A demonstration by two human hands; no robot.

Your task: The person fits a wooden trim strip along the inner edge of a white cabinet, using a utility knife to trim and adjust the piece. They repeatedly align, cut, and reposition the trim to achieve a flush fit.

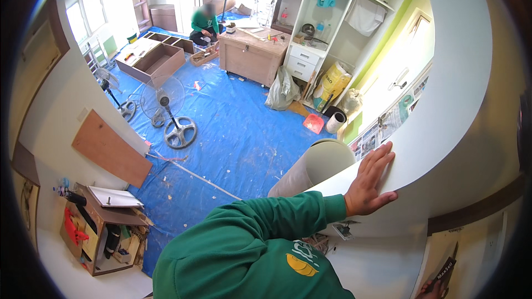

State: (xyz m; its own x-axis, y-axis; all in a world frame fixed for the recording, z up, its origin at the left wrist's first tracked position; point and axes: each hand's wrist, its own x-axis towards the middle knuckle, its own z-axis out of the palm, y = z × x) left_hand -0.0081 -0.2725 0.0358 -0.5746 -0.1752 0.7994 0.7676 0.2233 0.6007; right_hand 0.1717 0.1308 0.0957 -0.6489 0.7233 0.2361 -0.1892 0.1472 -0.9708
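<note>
My left hand (370, 181) lies flat with fingers spread on the white curved edge (413, 163) of a wall or frame, with the green sleeve stretched across the view. At the lower right rim my right hand (435, 289), mostly cut off, is closed around a dark tapering tool (445, 271). That tool has a broad black part with light print and a narrow pointed tip aimed upward; its exact kind I cannot make out. Beyond the tool is a pale recessed panel (429, 260) below a brown strip (471, 205). A large pale roll (310, 169) stands just past my left hand.
Blue sheeting (221, 133) with scraps covers the floor. Standing fans (177, 127), a wooden chest (252, 55) and an open cabinet (108, 232) stand around. A co-worker (205, 25) in green crouches at the back. A dustpan (313, 123) lies near white shelving (310, 52).
</note>
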